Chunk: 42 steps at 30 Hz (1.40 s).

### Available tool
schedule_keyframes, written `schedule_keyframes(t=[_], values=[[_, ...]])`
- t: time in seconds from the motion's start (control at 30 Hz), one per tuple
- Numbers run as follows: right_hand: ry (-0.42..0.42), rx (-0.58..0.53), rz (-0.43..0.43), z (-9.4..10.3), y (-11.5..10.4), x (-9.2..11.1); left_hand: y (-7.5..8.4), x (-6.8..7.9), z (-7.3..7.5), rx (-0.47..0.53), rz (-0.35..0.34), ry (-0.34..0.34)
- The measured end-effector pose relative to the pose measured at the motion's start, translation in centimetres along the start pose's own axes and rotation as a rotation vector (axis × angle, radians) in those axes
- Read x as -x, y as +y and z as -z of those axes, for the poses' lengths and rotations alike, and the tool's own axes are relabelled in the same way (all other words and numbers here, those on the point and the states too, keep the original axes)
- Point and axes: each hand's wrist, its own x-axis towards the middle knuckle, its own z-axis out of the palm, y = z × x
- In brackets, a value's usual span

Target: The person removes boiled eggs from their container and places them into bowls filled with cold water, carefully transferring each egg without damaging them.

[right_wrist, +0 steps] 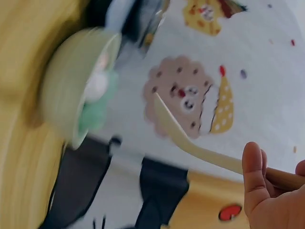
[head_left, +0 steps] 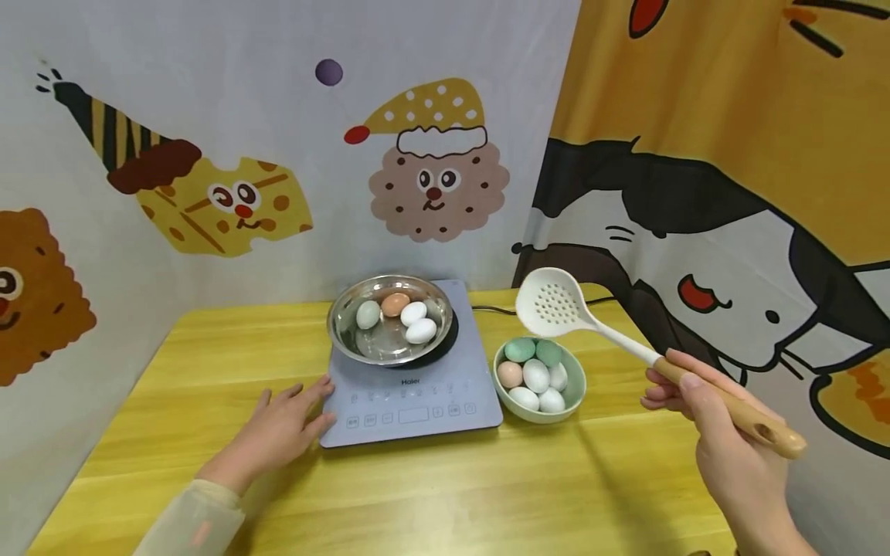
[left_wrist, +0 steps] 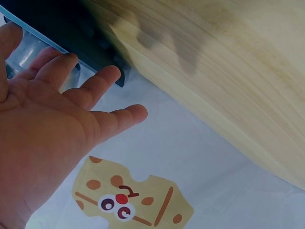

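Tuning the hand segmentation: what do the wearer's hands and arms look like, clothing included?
Left hand: bare, five fingers, no glove or ring visible; pale cream sleeve ending near the wrist, with a small pinkish mark. Right hand: also bare, no glove or ring visible; no sleeve clearly shows there.

Kitchen-like corner with an induction cooker (head_left: 412, 398), wood-grain table (head_left: 452, 494) and cartoon-print cloth walls (head_left: 334, 193)

Head cam high, looks fwd/down over table (head_left: 431, 494). L wrist cam v. close to L hand (left_wrist: 55, 114), view upside-down. R wrist cam nr R hand (right_wrist: 271, 200), sideways, faces bowl (right_wrist: 59, 90). Head & R wrist share bowl.
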Motion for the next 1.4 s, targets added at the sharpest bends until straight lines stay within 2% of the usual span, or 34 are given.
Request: schedule_keyframes(t=[0.07,0.13,0.23,0.27,0.4,0.47,0.57,0.67,0.77,0.9,1.03,1.2,1.27,1.3,1.4], values=[[-0.051,-0.106,0.016,-1.6,-0.1,-0.8,-0.1,0.0,0.1,-0.001,0.0,-0.001],[-0.146,-0.185,0.095,-3.5,0.1,-1.9,-0.1,-0.2,0.1,-0.005,-0.005,0.008],[-0.298,-0.228,0.24,-7.0,0.5,-3.8,-0.2,-0.6,0.1,-0.013,-0.015,0.014],[-0.344,-0.208,0.292,-8.2,0.8,-4.4,-0.2,-0.7,0.1,-0.014,-0.013,0.006],[-0.452,-0.013,0.404,-13.3,1.4,-5.8,-0.2,-0.6,-0.5,-0.002,0.002,-0.043],[-0.492,0.125,0.438,-15.4,1.4,-6.2,-0.2,-0.5,-0.6,0.007,0.006,-0.046],[-0.543,0.297,0.442,-18.0,1.5,-6.4,-0.1,-0.3,-0.7,0.012,0.003,-0.034],[-0.596,0.402,0.44,-19.8,1.6,-6.3,0.0,-0.3,-0.6,0.009,-0.004,-0.023],[-0.642,0.442,0.465,-21.0,1.8,-6.1,0.0,-0.2,-0.5,0.007,-0.002,-0.025],[-0.677,0.426,0.491,-21.4,1.8,-5.5,0.1,0.0,-0.4,0.011,0.005,-0.028],[-0.691,0.341,0.455,-20.5,1.8,-4.4,0.3,0.2,-0.5,0.023,0.004,-0.019],[-0.65,0.266,0.521,-18.5,2.1,-2.8,0.1,0.2,-0.5,0.028,0.006,-0.004],[-0.641,0.185,0.435,-17.8,2.5,-2.4,0.0,0.2,-0.5,0.026,0.009,-0.003],[-0.637,0.12,0.346,-17.5,2.8,-2.4,0.0,0.2,-0.5,0.028,0.013,-0.003],[-0.589,-0.104,-0.03,-17.2,3.6,-2.8,-0.2,0.3,-0.6,0.025,0.018,0.001]])
